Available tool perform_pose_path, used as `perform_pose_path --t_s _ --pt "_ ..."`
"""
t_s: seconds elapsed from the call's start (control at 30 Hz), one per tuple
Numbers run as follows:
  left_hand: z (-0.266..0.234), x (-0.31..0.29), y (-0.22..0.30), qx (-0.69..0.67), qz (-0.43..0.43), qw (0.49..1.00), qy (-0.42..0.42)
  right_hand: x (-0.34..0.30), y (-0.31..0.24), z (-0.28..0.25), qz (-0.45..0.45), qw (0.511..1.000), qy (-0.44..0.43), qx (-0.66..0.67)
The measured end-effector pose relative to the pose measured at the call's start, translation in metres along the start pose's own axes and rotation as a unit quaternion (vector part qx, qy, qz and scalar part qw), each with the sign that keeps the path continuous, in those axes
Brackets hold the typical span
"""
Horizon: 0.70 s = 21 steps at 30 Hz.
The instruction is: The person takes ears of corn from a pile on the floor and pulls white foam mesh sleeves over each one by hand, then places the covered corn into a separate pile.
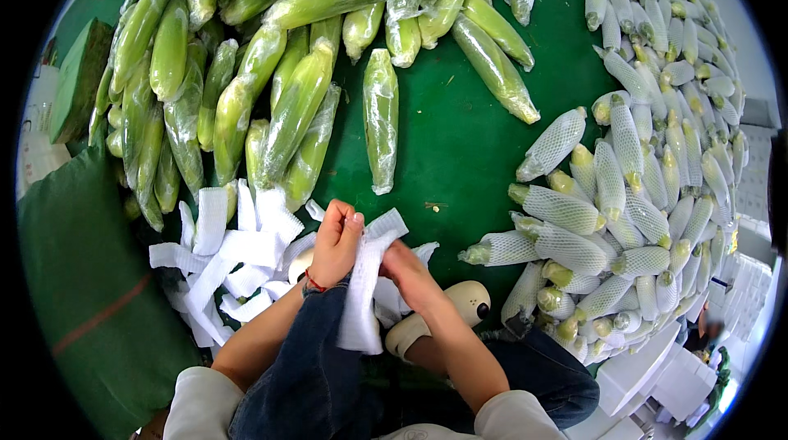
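Observation:
A white foam net sleeve [367, 284] hangs bent between my hands, over my lap. My right hand [406, 272] grips it from the right side, its fingertips hidden behind the foam. My left hand [335, 241], with a red cord at the wrist, is closed in a pinch at the sleeve's left edge; what its fingers hold, if anything, is hidden. Flat white foam sleeves [234, 255] lie in a loose heap beside my left forearm. Just beyond my hands, a single green ear of corn [380, 121] in clear film lies on the green surface [443, 144].
Film-wrapped ears of corn [279, 95] are piled at the far left. Along the right spreads a large pile of corn in foam nets [632, 194]. A dark green cushion-like bundle [98, 276] stands at left. Cream shoes [460, 304] show beneath my arms.

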<state>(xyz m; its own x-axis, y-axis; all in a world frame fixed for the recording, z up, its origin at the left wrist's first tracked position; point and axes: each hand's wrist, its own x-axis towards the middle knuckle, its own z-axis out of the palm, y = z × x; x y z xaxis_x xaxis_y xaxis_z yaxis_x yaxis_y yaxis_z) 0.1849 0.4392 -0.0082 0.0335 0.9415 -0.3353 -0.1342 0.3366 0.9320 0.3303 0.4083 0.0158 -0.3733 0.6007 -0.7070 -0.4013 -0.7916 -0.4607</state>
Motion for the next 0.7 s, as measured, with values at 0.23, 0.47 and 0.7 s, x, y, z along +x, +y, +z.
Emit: perform_pose_path --t_s 0.23,0.47,0.7 --pt "-0.004 0.005 0.000 -0.019 -0.010 1.000 0.008 0.002 0.004 -0.019 -0.064 0.995 0.035 0.065" --pt "0.002 0.011 0.008 0.084 -0.028 0.995 -0.040 0.013 -0.018 -0.003 -0.162 0.974 0.054 -0.152" --pt "-0.019 0.015 0.016 -0.086 -0.174 0.933 -0.304 0.000 -0.036 -0.016 -0.073 0.994 0.033 -0.075"
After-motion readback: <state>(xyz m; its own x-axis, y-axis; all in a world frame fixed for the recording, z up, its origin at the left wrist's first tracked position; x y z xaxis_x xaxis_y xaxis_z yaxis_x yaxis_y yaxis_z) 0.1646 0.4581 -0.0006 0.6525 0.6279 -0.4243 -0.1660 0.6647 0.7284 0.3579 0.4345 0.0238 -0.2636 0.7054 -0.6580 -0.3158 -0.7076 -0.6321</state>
